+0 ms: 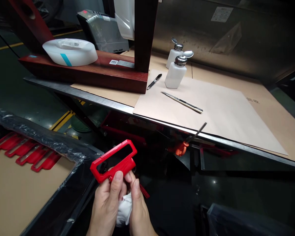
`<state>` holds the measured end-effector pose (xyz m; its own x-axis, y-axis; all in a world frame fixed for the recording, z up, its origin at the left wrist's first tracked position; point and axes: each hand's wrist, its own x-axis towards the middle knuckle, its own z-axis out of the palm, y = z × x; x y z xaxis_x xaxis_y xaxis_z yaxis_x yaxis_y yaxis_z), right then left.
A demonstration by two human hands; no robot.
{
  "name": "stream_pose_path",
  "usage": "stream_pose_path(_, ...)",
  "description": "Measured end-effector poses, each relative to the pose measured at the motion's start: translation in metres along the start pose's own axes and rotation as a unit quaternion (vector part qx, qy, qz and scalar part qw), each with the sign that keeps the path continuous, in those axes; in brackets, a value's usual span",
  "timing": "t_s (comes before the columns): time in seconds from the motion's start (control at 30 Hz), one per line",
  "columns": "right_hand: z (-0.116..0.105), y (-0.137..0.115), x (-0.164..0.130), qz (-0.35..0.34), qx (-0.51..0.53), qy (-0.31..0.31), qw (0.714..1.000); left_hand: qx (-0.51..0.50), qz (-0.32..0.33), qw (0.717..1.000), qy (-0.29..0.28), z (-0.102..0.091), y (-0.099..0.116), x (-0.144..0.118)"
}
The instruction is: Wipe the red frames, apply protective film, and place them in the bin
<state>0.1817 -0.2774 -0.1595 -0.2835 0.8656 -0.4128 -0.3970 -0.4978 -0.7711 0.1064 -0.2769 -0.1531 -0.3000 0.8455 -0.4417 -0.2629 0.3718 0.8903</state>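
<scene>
My left hand (106,203) pinches a red plastic frame (114,169) by its lower edge, thumb on top. The frame has a long rectangular opening and is held tilted, its right end higher. Close beside it, my right hand (139,208) has its fingers curled at the frame's lower right side, and its fingertips seem to touch the part. A bunched white cloth (124,209) lies between the two palms, tucked against my right hand. Part of the fingers of both hands is hidden behind the frame and the cloth.
On the cardboard-covered bench (223,111) are tweezers (183,102), a pen (154,82) and two white pump bottles (176,73). A wooden stand (108,73) carries a tape roll (70,54). An orange-handled tool (181,149) projects at the bench edge. Several red parts (35,154) lie in a film-lined box (68,196).
</scene>
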Motion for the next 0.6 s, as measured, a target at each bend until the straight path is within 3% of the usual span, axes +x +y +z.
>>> stream_pose_path(0.13,-0.009,0.0,0.002,-0.042,-0.098,-0.008,0.994,0.019,0.031,0.999,0.022,0.002,0.003,0.005)
stream_pose_path(0.33,-0.037,-0.012,0.006,-0.083,-0.284,-0.029,0.955,0.058,0.033,0.997,0.037,-0.003,0.016,0.012)
stream_pose_path(0.4,-0.042,-0.017,0.008,-0.084,-0.319,-0.069,0.941,0.06,0.032,0.997,0.03,-0.005,0.016,0.014)
stream_pose_path(0.5,-0.047,-0.025,0.008,-0.091,-0.316,-0.115,0.937,0.052,0.025,0.998,0.032,-0.006,0.017,0.016)
stream_pose_path(0.6,-0.049,-0.03,0.008,-0.091,-0.242,-0.095,0.961,0.064,0.023,0.997,0.043,-0.004,0.02,0.015)
